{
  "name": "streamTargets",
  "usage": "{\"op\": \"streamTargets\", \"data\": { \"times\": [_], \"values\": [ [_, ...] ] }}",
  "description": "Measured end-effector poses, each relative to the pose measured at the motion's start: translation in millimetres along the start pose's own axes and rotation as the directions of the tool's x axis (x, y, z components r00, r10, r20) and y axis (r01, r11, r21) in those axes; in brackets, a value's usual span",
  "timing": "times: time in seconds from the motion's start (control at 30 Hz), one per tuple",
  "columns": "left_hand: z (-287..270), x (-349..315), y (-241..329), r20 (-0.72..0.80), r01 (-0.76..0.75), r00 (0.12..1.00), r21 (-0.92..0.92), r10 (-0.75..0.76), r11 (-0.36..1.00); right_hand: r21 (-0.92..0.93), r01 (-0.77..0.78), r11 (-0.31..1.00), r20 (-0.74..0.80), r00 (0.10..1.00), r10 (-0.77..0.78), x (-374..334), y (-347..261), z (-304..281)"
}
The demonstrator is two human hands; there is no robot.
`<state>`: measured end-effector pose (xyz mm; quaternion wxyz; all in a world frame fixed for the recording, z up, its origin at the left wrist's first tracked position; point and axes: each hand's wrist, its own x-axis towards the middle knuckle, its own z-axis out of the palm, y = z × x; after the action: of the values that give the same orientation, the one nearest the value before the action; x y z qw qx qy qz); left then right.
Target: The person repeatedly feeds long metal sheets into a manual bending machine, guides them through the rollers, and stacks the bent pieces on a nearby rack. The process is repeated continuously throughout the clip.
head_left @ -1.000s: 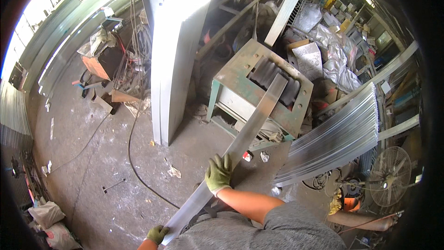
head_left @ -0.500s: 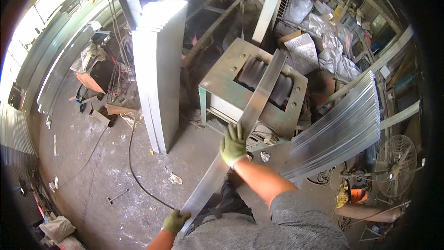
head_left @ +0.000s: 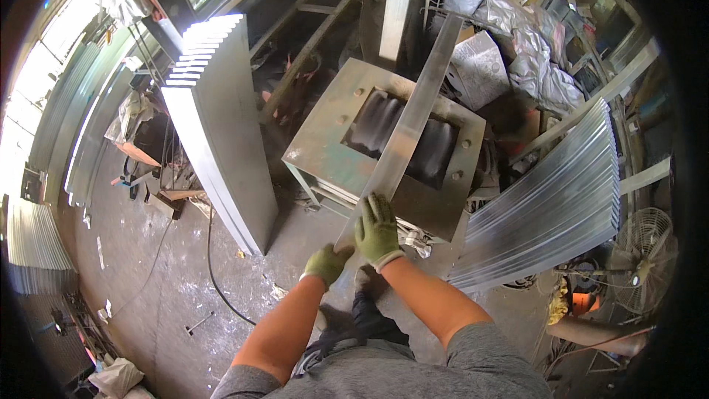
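A long grey metal profile point(head_left: 408, 131) lies across the top of a greenish, worn machine point(head_left: 325, 133) with dark rollers point(head_left: 380, 120) in its opening. Its far end reaches past the machine's back edge. My left hand point(head_left: 327, 264), in a green work glove, is closed around the profile's near end, thumb toward the right. Just right of it and slightly farther along, my gloved right hand point(head_left: 377, 230) rests on the profile with its fingers stretched out flat. The undersides of both hands are hidden.
A tall stack of metal profiles point(head_left: 225, 140) leans upright left of the machine. More profiles point(head_left: 546, 199) slope at its right. A standing fan point(head_left: 644, 258) is at the far right. A dark cable point(head_left: 214, 270) crosses the floor at left, near a small metal bar point(head_left: 199, 323).
The profile has slid forward, its far end now well beyond the machine. My left hand has travelled forward with the near end, close to my right hand, which stays at nearly the same spot.
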<state>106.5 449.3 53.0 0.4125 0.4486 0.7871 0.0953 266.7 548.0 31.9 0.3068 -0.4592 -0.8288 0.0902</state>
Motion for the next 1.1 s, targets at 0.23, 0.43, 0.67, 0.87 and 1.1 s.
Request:
{"op": "streamTargets", "data": {
  "times": [0.23,0.43,0.67,0.87,1.1],
  "values": [
    [10.8,131.7,90.8,0.029,-0.311,0.950,0.160,0.310,0.937,-0.105,-0.062,0.993,-0.113,0.992,0.050,79.7,76.2,-12.4],
    [2.0,176.6,127.7,0.058,-0.287,0.958,0.255,0.282,0.923,-0.052,-0.046,0.998,-0.144,0.989,0.038,106.4,104.8,-15.6],
    [-10.7,83.6,80.9,0.073,-0.188,0.981,0.129,0.180,0.974,-0.110,-0.043,0.993,-0.075,0.997,0.035,80.6,77.9,-21.9],
    [-10.0,102.7,109.5,0.079,-0.365,0.931,0.180,0.356,0.914,-0.247,-0.077,0.966,-0.086,0.995,0.057,113.2,95.5,-6.4],
    [-16.0,153.8,180.6,0.090,-0.182,0.980,0.058,0.176,0.982,-0.441,-0.080,0.894,-0.054,0.997,0.063,169.5,151.5,-14.8]
  ]
}}
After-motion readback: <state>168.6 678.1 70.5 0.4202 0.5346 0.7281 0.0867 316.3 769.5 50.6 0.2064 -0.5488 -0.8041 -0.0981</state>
